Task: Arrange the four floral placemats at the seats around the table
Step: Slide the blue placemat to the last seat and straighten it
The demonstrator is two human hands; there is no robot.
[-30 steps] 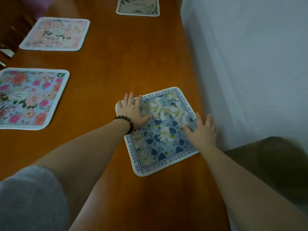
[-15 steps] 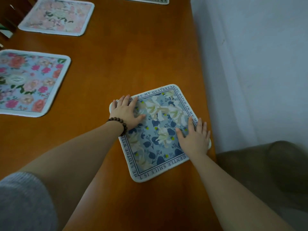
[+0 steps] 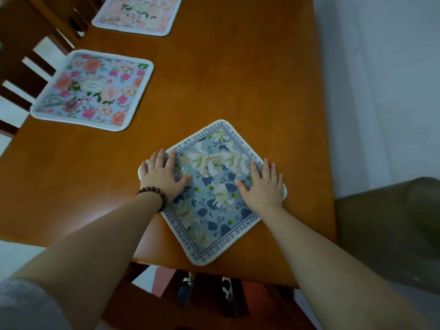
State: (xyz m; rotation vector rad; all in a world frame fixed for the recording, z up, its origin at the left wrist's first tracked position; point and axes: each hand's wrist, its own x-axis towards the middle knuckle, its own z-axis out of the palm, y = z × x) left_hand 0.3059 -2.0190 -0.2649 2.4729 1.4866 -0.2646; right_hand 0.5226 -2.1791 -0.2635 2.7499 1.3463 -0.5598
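Near the table's (image 3: 238, 75) front edge, the blue floral placemat (image 3: 214, 194) now sits turned further than half a second ago, diamond-wise, its lower corner just short of the edge. Both hands lie flat and spread on it, gripping nothing: left hand (image 3: 164, 177) on the left corner, right hand (image 3: 262, 186) on the right corner, close to the table's right edge by the wall (image 3: 381, 91). Bare wood lies beyond. Well apart to the left rest the rose placemat (image 3: 95, 91) and pale pink placemat (image 3: 138, 14), beside chair backs (image 3: 21, 67).
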